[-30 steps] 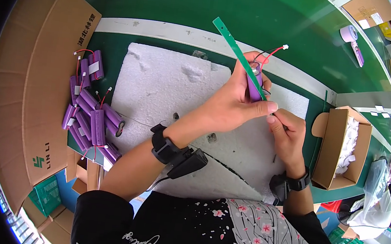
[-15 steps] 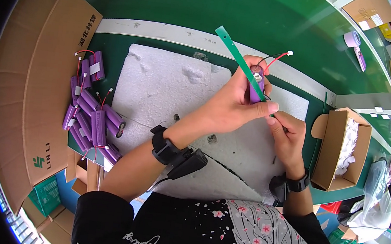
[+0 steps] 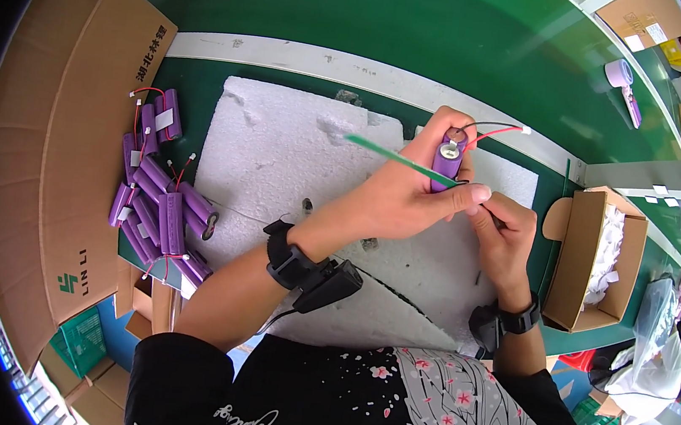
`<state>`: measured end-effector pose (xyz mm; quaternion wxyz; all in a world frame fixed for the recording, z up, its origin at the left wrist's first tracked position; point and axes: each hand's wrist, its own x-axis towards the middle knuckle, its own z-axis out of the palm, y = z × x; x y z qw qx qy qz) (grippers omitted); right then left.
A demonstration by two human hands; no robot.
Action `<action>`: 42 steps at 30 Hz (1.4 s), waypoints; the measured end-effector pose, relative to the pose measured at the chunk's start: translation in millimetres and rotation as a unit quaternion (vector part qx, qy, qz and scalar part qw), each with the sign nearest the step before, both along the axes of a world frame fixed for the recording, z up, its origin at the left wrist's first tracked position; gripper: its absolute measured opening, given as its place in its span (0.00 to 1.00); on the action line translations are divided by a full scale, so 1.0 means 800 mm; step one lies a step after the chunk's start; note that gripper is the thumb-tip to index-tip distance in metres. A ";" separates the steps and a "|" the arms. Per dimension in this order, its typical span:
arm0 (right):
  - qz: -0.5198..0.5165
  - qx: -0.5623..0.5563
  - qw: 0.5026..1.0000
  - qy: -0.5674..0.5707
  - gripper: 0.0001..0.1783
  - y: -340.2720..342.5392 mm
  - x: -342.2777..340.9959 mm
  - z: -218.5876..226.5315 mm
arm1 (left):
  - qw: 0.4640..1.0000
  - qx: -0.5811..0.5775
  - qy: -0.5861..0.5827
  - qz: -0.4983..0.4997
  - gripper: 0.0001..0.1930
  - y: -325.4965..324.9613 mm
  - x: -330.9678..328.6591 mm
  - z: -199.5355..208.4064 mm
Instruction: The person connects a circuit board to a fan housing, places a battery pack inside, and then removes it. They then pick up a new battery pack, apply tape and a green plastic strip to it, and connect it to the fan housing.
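My left hand (image 3: 398,192) is closed around a purple battery pack (image 3: 446,168), held upright above the foam with its cell ends facing up. A black wire and a red wire leave the pack's top and end in a small white connector (image 3: 526,130) to the right. Across the pack's near side lies a thin green strip (image 3: 394,156), its free end sticking out to the left over my left hand. The fingers of my right hand (image 3: 509,237) are pinched beside my left thumb, where the strip's near end goes; the fingertips partly hide it.
Several purple battery packs (image 3: 172,224) with wires lie heaped at the left, beside a large cardboard box (image 3: 69,137). White foam sheets (image 3: 282,133) cover the bench under my hands. An open carton (image 3: 567,283) of white pieces stands at right. People sit farther right.
The green strip's free end has swung down and to the left, lying flatter. The pack has tilted slightly, and its wires and connector have shifted right and down.
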<state>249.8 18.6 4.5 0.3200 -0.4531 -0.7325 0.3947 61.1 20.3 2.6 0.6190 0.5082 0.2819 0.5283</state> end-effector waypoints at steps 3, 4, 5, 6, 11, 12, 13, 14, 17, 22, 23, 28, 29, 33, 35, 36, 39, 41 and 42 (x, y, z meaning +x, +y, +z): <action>-0.018 0.007 1.000 0.004 0.06 -0.001 0.000 0.002 | 1.000 0.017 0.019 0.009 0.21 -0.002 0.002 -0.002; -0.023 0.011 1.000 -0.004 0.06 -0.002 0.000 0.002 | 0.999 0.022 0.028 0.016 0.20 -0.003 0.002 -0.003; -0.029 0.014 0.999 -0.012 0.06 -0.002 0.000 0.003 | 0.999 0.028 0.037 0.024 0.20 -0.004 0.002 -0.003; -0.034 0.017 0.999 -0.020 0.06 -0.002 0.000 0.003 | 0.999 0.027 0.037 0.024 0.20 -0.004 0.002 -0.003; -0.035 0.021 0.999 -0.016 0.06 0.000 0.000 0.002 | 0.999 0.014 0.040 0.022 0.20 -0.001 0.003 -0.004; -0.028 0.015 0.999 -0.013 0.06 0.002 0.001 0.001 | 0.999 0.004 0.032 0.026 0.21 0.000 0.003 -0.003; -0.022 0.009 1.000 -0.011 0.06 0.001 0.002 0.000 | 0.999 -0.005 0.022 0.030 0.21 0.001 0.003 -0.004; -0.016 0.004 1.000 -0.009 0.06 0.001 0.002 0.000 | 0.999 -0.004 0.022 0.029 0.21 0.002 0.003 -0.004; -0.022 -0.015 1.000 0.011 0.06 -0.002 0.005 0.005 | 0.980 0.038 0.121 0.151 0.23 0.007 0.004 -0.001; -0.125 -0.035 0.983 0.126 0.10 -0.008 0.016 -0.016 | 0.963 0.019 0.149 0.225 0.24 0.013 0.000 -0.017; -0.117 -0.022 0.984 0.130 0.10 -0.005 0.016 -0.018 | 0.971 -0.021 0.117 0.206 0.24 0.012 -0.001 -0.017; -0.222 0.031 0.970 0.096 0.15 0.012 0.024 -0.024 | 0.977 -0.149 -0.048 0.147 0.20 0.015 -0.004 -0.031; -0.243 0.038 0.966 0.080 0.15 0.018 0.032 -0.022 | 0.970 -0.179 -0.095 0.134 0.19 0.015 -0.005 -0.033; -0.275 0.028 0.956 -0.104 0.15 0.023 0.076 0.005 | 0.967 -0.164 -0.109 0.160 0.18 0.018 0.003 -0.030; -0.280 0.049 0.942 -0.177 0.15 0.013 0.097 0.019 | 0.969 -0.155 -0.109 0.159 0.19 0.022 0.005 -0.028; -0.290 0.063 0.922 -0.249 0.14 0.005 0.104 0.026 | 0.971 -0.153 -0.106 0.154 0.19 0.024 0.007 -0.028; -0.313 -0.017 0.908 -0.278 0.13 -0.019 0.100 0.037 | 0.973 -0.140 -0.114 0.147 0.20 0.029 0.018 -0.034; -0.323 -0.055 0.898 -0.293 0.12 -0.027 0.091 0.051 | 0.974 -0.123 -0.124 0.141 0.20 0.029 0.025 -0.040; -0.316 -0.061 0.885 -0.336 0.12 -0.032 0.084 0.070 | 0.974 -0.121 -0.130 0.140 0.20 0.029 0.030 -0.037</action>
